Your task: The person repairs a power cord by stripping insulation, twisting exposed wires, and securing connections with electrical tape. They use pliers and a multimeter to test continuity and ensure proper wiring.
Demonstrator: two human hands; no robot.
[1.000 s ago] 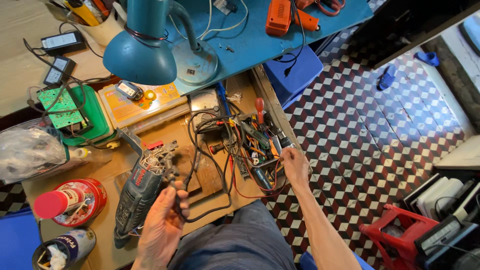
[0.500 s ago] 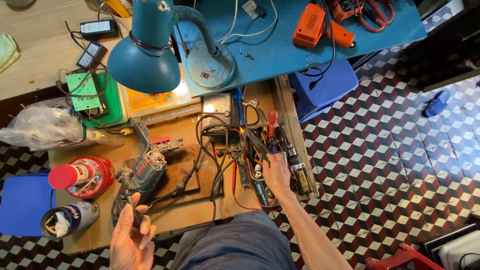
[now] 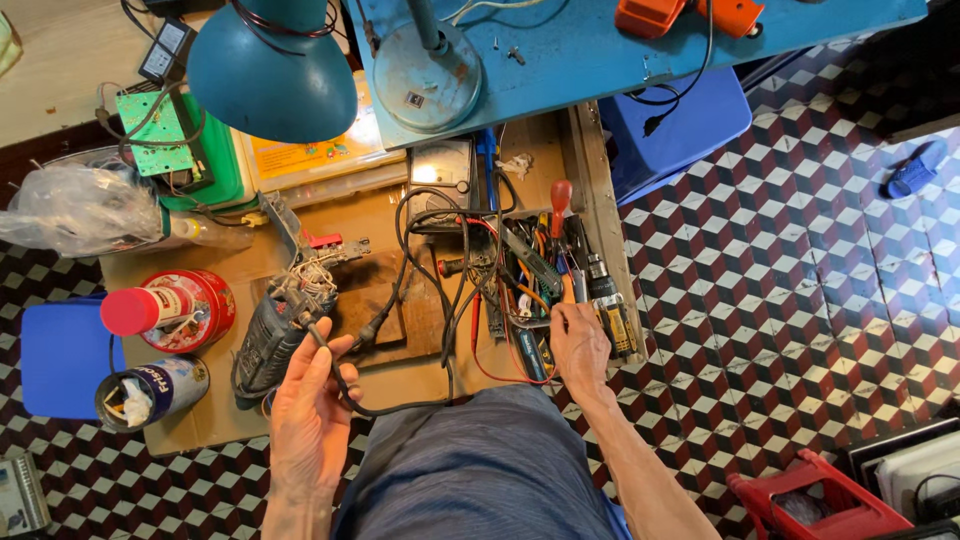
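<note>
The left hand [image 3: 312, 400] sat in the lower left of the frame, fingers loosely curled around a black cable [image 3: 345, 385] that ran up to the opened power tool [image 3: 275, 330], a dark grey body with bare windings and wires showing at its upper end. The tool lay on the wooden worktop [image 3: 390, 375] just above that hand, left of centre. The grip looked light, thumb and fingers closed on the cable rather than on the tool's casing.

The right hand [image 3: 580, 345] was lower centre-right, fingers drawn together and dipped into the tool tray [image 3: 520, 322], a cluttered metal box of screwdrivers and pliers. Whether it had pinched one item or was only touching among them cannot be told; the fingertips were hidden among the handles. A red-handled screwdriver [image 3: 560, 200] stood out at the tray's upper end, and a yellow-and-black drill [image 3: 610, 305] lay just beside the hand at the tray's right edge.

To handle this well, the left hand would best keep the cable slack and the tool flat on the board, so the exposed wires stay unstrained. The right hand would do better to lift a single handle straight up, since leads cross the tray and could snag.

A teal desk lamp [image 3: 270, 65] hung over the upper left, a red tin [image 3: 195, 305] stood at the far left.
</note>
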